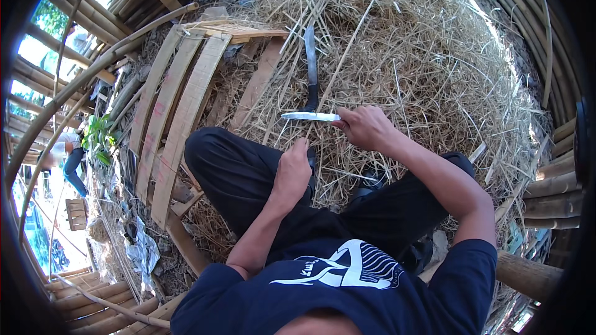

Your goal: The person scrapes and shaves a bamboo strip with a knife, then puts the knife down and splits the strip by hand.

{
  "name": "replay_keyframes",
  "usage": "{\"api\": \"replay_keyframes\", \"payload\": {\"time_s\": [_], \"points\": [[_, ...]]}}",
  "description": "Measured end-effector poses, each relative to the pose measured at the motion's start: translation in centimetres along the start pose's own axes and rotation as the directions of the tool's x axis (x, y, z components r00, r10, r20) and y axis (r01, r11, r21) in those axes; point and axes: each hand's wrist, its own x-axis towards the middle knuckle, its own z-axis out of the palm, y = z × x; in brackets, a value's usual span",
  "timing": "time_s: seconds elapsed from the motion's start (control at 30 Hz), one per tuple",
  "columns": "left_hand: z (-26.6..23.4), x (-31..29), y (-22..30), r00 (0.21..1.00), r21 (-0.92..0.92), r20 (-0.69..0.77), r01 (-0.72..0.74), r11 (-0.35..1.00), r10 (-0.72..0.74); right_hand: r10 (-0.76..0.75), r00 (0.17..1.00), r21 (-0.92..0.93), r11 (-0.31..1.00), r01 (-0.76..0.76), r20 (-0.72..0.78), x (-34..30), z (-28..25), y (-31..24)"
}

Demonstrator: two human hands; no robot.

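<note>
My right hand (pixel 367 127) is closed around a knife (pixel 310 116), its pale blade pointing left and lying nearly level over the straw. Below the blade tip, between my knees, my left hand (pixel 292 167) is closed with finger and thumb together. Whatever it pinches, if anything, is too small to make out. Just beyond the knife lies a machete (pixel 311 56) on the straw, its dark handle toward me and its blade pointing away. Thin split bamboo sticks (pixel 302 12) lie in a loose bundle beside and past the machete's tip.
Dry straw (pixel 434 68) covers the ground around my bent legs. To the left stands a slatted wooden pallet (pixel 177 96). Bamboo poles (pixel 552 192) wall the right side, and a bamboo rail (pixel 81 87) curves along the left. Beyond it, another person (pixel 73 161) shows at the far left.
</note>
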Motion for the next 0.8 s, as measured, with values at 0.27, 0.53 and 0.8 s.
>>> {"api": "replay_keyframes", "payload": {"time_s": [0.27, 0.53, 0.8], "points": [[0.2, 0.0, -0.2, 0.999, 0.017, 0.043, 0.024, 1.000, -0.025, -0.042, 0.999, -0.038, 0.998, 0.043, 0.017, 0.2, -0.6, 1.2], [0.6, 0.1, -0.1, 0.999, 0.028, 0.004, 0.039, 0.999, -0.039, -0.025, 0.996, 0.047, 0.999, 0.021, 0.083, -1.1, 1.1, -2.4], [0.4, -0.1, -0.2, 0.997, 0.017, 0.003, 0.077, 0.997, -0.077, 0.026, 0.998, 0.024, 0.999, -0.025, -0.054, -0.5, 1.4, -0.8]]}}
